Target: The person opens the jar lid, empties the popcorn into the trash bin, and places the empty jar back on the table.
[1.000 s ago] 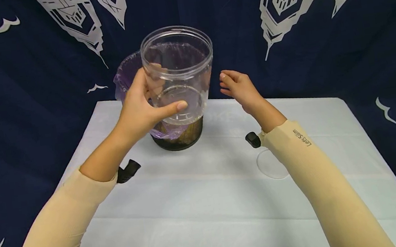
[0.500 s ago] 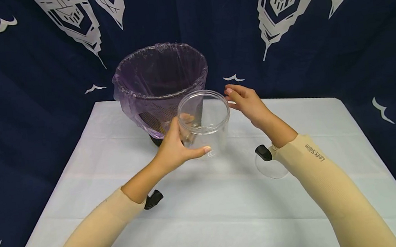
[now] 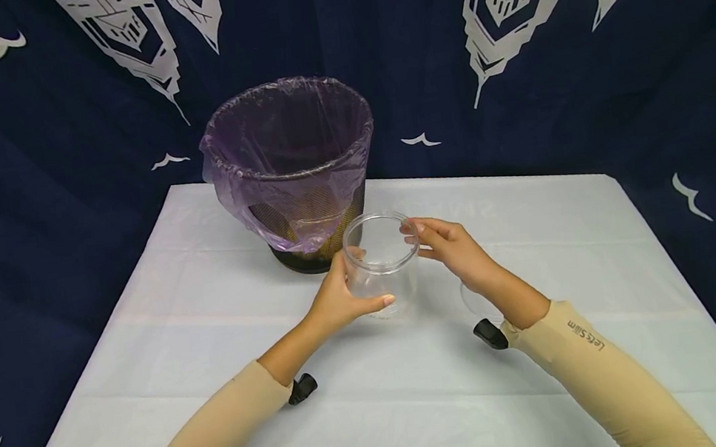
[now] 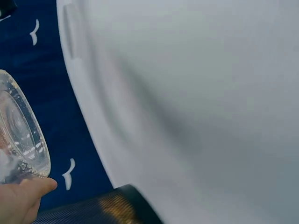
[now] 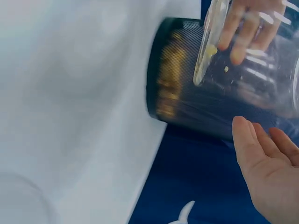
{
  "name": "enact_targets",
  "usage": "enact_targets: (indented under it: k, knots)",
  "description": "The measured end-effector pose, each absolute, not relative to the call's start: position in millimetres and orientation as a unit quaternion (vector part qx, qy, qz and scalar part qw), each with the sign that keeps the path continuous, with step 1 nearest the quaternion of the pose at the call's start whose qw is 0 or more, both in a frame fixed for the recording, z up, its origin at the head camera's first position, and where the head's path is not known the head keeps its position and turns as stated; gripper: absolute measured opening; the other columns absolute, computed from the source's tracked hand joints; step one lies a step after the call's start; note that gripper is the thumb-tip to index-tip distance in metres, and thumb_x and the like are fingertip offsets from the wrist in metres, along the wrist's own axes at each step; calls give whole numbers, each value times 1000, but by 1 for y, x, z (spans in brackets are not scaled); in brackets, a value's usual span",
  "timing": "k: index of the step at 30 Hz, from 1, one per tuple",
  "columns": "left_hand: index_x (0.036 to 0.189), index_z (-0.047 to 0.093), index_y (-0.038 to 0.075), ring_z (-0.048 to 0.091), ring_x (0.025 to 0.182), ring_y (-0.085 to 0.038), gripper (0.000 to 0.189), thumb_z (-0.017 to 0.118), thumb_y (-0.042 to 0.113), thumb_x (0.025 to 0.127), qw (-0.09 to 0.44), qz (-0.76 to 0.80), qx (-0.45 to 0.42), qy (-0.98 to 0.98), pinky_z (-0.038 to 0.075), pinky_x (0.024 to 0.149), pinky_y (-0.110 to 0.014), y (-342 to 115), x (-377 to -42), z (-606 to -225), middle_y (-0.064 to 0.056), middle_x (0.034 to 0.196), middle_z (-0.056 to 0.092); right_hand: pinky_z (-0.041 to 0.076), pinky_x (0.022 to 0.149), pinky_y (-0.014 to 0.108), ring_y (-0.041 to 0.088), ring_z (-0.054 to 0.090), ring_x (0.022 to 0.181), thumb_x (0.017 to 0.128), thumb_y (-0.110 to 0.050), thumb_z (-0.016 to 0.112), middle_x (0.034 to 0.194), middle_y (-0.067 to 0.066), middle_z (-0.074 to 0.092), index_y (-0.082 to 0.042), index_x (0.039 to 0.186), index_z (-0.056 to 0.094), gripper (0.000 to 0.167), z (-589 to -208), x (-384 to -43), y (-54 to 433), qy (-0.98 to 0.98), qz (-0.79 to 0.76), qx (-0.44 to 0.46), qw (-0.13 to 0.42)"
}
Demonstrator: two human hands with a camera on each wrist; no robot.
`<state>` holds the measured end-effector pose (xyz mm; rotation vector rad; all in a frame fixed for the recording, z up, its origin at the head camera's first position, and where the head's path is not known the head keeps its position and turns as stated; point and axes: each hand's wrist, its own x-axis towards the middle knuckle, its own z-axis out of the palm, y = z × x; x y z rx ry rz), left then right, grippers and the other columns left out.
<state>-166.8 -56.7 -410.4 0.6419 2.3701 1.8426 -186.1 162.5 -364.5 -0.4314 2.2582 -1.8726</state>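
My left hand [image 3: 333, 302] grips a clear plastic jar [image 3: 383, 280] by its side, mouth up, over the middle of the table. The thumb lies across the front, low on the jar, and the fingers go round behind it. In the right wrist view, a few yellowish crumbs [image 5: 211, 50] show near the base of the jar [image 5: 252, 88]. My right hand [image 3: 458, 250] is at the right side of the rim, fingers bent slightly and fingertips at the edge. Whether they touch it I cannot tell.
Behind the jar stands a black mesh waste bin [image 3: 309, 262] with a purple bag liner [image 3: 234, 194] and yellow-brown contents low inside. A clear round lid [image 3: 471, 304] lies on the white table [image 3: 383, 429], partly hidden by the right arm. A dark blue curtain [image 3: 416, 45] hangs behind.
My left hand has lowered the jar from in front of the bin's mouth, toward me and slightly right. The right hand has come down to its rim.
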Motion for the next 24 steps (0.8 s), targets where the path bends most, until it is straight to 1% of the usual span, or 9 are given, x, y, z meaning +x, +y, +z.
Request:
enact_targets:
  k: [5, 9, 12, 16, 21, 24]
  knots:
    - [133, 28, 7, 32, 124, -26, 91, 83, 21, 62, 53, 610, 199, 765, 30, 99, -42, -52, -169, -429, -11, 135, 33, 42, 90, 31, 28, 46, 115, 96, -30, 41, 128, 18, 47, 2, 125, 48, 44, -386, -176, 165, 747, -645, -124, 101]
    - [137, 26, 7, 31, 124, -25, 98, 84, 27, 60, 76, 584, 183, 787, 28, 100, -38, -49, -171, -440, -10, 135, 27, 40, 92, 32, 27, 45, 116, 96, -31, 41, 128, 16, 48, 0, 126, 48, 44, -402, -171, 169, 745, -651, -102, 104]
    - [139, 25, 7, 30, 123, -24, 103, 84, 34, 59, 101, 539, 176, 817, 28, 100, -40, -48, -172, -445, -11, 135, 26, 38, 93, 36, 28, 43, 118, 96, -30, 40, 129, 17, 46, 2, 126, 47, 45, -413, -168, 172, 741, -657, -87, 110]
    - [142, 21, 9, 30, 123, -25, 110, 84, 36, 56, 125, 504, 185, 834, 26, 99, -45, -48, -172, -450, -14, 137, 28, 38, 94, 38, 28, 41, 120, 97, -25, 39, 129, 19, 44, 6, 124, 47, 42, -422, -163, 173, 732, -667, -73, 115]
    - [143, 16, 10, 28, 124, -26, 116, 86, 32, 54, 128, 501, 198, 832, 26, 99, -46, -46, -173, -456, -15, 137, 29, 39, 93, 37, 29, 41, 120, 97, -23, 40, 129, 22, 44, 9, 123, 47, 42, -430, -162, 172, 726, -676, -64, 112]
    - [143, 10, 8, 26, 126, -30, 122, 87, 31, 52, 133, 487, 192, 841, 26, 99, -48, -46, -173, -457, -17, 138, 27, 39, 93, 36, 28, 41, 119, 97, -23, 40, 129, 23, 44, 10, 123, 46, 42, -432, -162, 172, 726, -677, -57, 110]
